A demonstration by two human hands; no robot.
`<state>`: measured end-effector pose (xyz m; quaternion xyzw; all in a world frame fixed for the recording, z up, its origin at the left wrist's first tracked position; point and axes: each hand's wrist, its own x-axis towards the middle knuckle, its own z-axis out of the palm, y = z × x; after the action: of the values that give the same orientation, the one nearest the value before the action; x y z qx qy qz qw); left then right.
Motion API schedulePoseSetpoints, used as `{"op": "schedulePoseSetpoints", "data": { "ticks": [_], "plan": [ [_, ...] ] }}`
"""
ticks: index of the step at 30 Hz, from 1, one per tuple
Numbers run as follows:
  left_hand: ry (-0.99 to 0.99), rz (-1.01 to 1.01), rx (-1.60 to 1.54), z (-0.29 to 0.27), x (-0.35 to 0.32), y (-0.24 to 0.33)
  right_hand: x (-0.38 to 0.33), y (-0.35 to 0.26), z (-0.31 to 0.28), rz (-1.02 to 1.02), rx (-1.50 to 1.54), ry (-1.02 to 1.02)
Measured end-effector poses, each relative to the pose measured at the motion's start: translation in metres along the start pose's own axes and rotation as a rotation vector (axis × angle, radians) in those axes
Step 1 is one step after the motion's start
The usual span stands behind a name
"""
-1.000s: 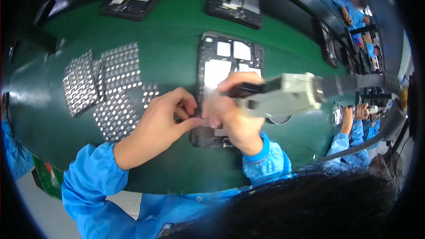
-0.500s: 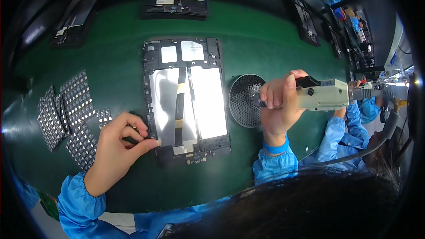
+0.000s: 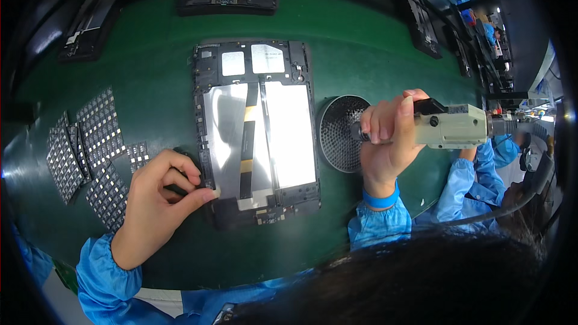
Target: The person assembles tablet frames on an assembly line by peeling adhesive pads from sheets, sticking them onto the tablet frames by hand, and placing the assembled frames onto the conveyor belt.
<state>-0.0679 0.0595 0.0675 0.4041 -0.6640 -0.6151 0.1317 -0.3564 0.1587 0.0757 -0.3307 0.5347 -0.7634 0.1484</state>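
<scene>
An opened tablet point(image 3: 259, 126) lies on the green table, with bright silver battery panels and dark ribbon cables inside a black frame. At its lower left edge is my left hand point(image 3: 159, 192), thumb and index finger closed together against the frame. A dark thing shows among those fingers, too hidden to name. My right hand point(image 3: 388, 138) grips a pale electric screwdriver point(image 3: 457, 127) with a black lever, held sideways. Its dark tip end points left, over the rim of a round metal dish point(image 3: 340, 147) with a perforated bottom; the tip itself is partly covered by my fingers.
Several sheets of small black adhesive pieces point(image 3: 99, 123) lie on the left. Other opened tablets stand at the far left point(image 3: 96, 18), far middle point(image 3: 229, 0) and far right point(image 3: 415, 18). A cable hangs from the screwdriver's rear. Co-workers in blue sleeves point(image 3: 457, 180) sit to the right.
The view has shifted slightly. My right hand and the screwdriver appear a little farther right, still beside the dish. My left hand keeps its place at the tablet's edge.
</scene>
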Motion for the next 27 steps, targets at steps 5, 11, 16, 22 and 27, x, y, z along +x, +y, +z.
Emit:
{"op": "schedulePoseSetpoints", "data": {
  "ticks": [5, 11, 16, 22, 27],
  "plan": [
    [-0.006, -0.004, 0.013, 0.000, 0.000, -0.002, -0.001, 0.002, -0.002, -0.017, -0.011, 0.002],
    [-0.004, 0.041, -0.009, 0.001, 0.000, -0.003, -0.002, 0.003, -0.005, -0.023, -0.016, -0.034],
    [-0.008, 0.046, 0.004, -0.001, 0.000, -0.002, -0.002, 0.006, -0.006, -0.058, -0.013, -0.097],
    [0.004, 0.048, 0.021, -0.004, -0.003, -0.001, -0.003, 0.006, -0.001, -0.070, -0.071, -0.086],
    [-0.046, 0.089, -0.027, -0.015, -0.002, -0.005, -0.009, 0.001, -0.004, -0.069, -0.066, -0.074]
  ]
}}
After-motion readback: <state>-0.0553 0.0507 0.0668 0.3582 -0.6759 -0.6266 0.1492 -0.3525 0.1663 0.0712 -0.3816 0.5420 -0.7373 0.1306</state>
